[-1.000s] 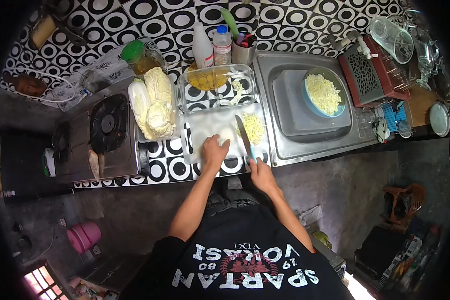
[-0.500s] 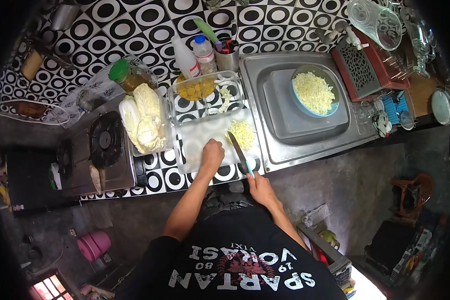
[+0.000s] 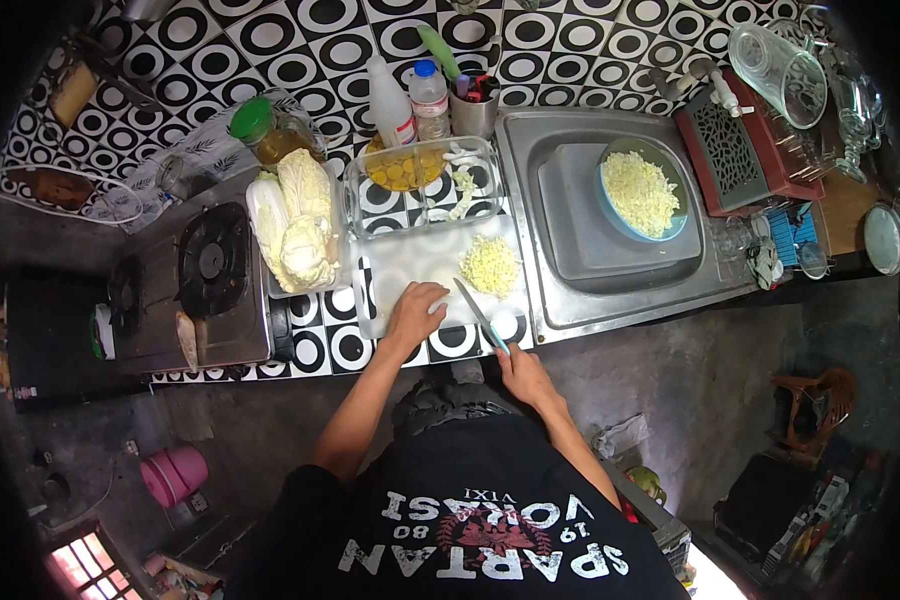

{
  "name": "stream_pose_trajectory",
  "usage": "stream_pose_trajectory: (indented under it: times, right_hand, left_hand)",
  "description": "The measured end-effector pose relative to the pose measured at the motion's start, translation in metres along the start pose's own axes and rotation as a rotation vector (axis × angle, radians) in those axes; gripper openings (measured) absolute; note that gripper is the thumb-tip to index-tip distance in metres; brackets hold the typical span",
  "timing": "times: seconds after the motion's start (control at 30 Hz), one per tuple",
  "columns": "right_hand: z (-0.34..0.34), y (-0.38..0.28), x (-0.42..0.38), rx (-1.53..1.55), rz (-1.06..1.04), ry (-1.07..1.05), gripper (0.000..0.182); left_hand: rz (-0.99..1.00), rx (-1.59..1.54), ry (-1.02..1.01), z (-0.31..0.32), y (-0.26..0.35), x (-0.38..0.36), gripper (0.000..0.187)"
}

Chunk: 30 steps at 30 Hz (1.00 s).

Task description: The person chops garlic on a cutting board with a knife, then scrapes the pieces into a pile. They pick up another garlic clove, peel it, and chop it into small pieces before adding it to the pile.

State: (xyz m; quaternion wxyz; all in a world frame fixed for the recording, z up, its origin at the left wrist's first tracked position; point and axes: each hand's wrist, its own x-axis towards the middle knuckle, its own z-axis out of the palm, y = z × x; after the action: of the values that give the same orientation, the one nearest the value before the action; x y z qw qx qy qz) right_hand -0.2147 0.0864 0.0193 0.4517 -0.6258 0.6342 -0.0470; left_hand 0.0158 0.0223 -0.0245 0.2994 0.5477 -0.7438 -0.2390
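My right hand [image 3: 530, 376] grips a kitchen knife [image 3: 483, 318] by its light blue handle, the blade slanting up and left over a translucent cutting board [image 3: 400, 262]. A mound of chopped pale cabbage [image 3: 490, 267] lies on the board, just right of the blade's tip. Left of the knife, my left hand [image 3: 415, 312] rests low on the board with bent fingers round a small pale spot; what it holds is too small to make out. Behind the board stands a clear glass dish [image 3: 425, 228] with white pieces along its right side.
Cabbage heads [image 3: 295, 225] fill a clear tray at left, beside a gas stove [image 3: 225, 335]. Two bottles [image 3: 390, 100] and a utensil cup [image 3: 474, 110] stand behind the dish. At right, a bowl of chopped cabbage [image 3: 640, 195] sits over the steel sink [image 3: 570, 318].
My left hand has moved slightly down and left, and its fingers have loosened from a fist towards the knife. The knife stays in my right hand. The camera view has shifted slightly.
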Motion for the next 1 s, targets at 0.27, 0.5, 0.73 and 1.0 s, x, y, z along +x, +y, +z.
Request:
stream_pose_trajectory:
  times: [0.27,0.5,0.73,1.0]
  right_hand:
    - [0.004,-0.001,0.002,-0.071,-0.019,-0.059,0.037]
    - [0.004,-0.004,0.007,-0.09,-0.072,-0.021,0.036]
    - [0.013,-0.007,0.011,-0.189,-0.038,-0.048,0.034]
    - [0.026,-0.029,0.043,-0.232,-0.037,-0.028,0.033]
  left_hand:
    - [-0.215,0.003,0.149,0.011,0.004,-0.013,0.031]
    - [-0.331,-0.039,0.148,0.018,-0.003,-0.005,0.018]
    - [-0.421,-0.182,0.158,0.019,-0.006,-0.001,0.007]
    - [-0.411,-0.178,0.16,0.021,-0.009,-0.001,0.007]
